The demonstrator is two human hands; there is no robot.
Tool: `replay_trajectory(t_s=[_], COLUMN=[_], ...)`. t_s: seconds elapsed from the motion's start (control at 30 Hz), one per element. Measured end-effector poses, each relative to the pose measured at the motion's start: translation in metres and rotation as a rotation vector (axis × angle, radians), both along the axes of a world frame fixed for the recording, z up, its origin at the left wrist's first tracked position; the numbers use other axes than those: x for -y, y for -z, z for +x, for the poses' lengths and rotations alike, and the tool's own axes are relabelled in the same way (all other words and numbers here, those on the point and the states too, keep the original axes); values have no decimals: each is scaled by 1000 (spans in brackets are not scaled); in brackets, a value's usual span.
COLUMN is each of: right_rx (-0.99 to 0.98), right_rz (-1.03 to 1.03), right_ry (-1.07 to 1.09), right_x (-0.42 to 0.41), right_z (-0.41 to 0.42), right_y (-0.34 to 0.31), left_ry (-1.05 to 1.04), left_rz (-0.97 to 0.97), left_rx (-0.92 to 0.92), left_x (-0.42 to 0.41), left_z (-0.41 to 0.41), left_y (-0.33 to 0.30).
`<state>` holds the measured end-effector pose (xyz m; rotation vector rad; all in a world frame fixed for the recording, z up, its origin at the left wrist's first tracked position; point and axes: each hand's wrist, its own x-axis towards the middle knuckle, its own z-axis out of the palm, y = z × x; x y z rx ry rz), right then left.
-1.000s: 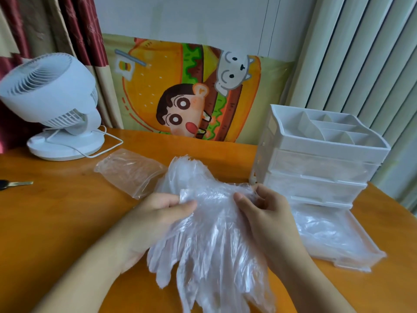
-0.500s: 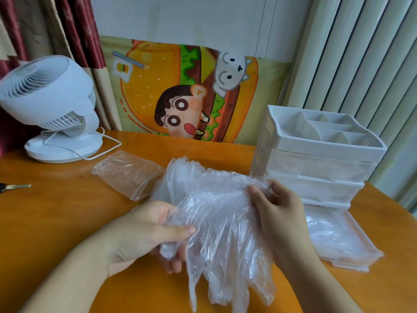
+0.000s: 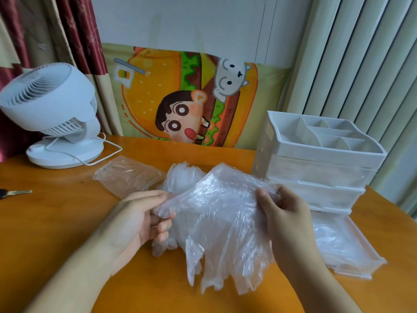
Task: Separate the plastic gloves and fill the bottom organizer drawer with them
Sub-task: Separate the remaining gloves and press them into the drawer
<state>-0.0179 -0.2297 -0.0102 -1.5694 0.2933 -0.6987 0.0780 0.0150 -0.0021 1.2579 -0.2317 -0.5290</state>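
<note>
A bunch of clear plastic gloves [image 3: 221, 224] hangs between my hands above the wooden table, glove fingers dangling toward me. My left hand [image 3: 137, 220] pinches the left edge of the top glove between thumb and fingers. My right hand [image 3: 286, 220] grips the cuff end of the bunch on the right. More gloves [image 3: 182, 179] lie in a pile behind. The white organizer [image 3: 320, 163] stands at the right, its bottom drawer [image 3: 358, 267] pulled out toward me with clear gloves [image 3: 336, 245] lying inside.
An empty clear plastic bag [image 3: 126, 177] lies on the table left of the pile. A white desk fan [image 3: 52, 114] with its cord stands at the far left. A key [image 3: 15, 192] lies at the left edge. A cartoon cloth hangs behind.
My hands have pulled apart, spreading the top glove wide. The right hand lifted its end up and to the right, and the left hand shifted its pinch to the glove's left edge.
</note>
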Motion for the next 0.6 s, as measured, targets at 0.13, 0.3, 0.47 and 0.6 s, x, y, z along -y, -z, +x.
replay_trajectory(t_s=[0.13,0.3,0.47,0.6], right_rx=[-20,10,-131,-189], right_rz=[-49,-69,149,68], right_ry=[14,7,-284,-372], right_x=[-3,-5,-7,-9], right_z=[-1,2,-3,-6], right_y=[1,4,-4,-10], left_ry=[104,94,-88,-191], left_rz=[85,262,197,168], left_rx=[17,221,295,320], left_x=[-1,-1,2,2], left_z=[-9,-15,-16,-14], left_y=[1,0,4,3])
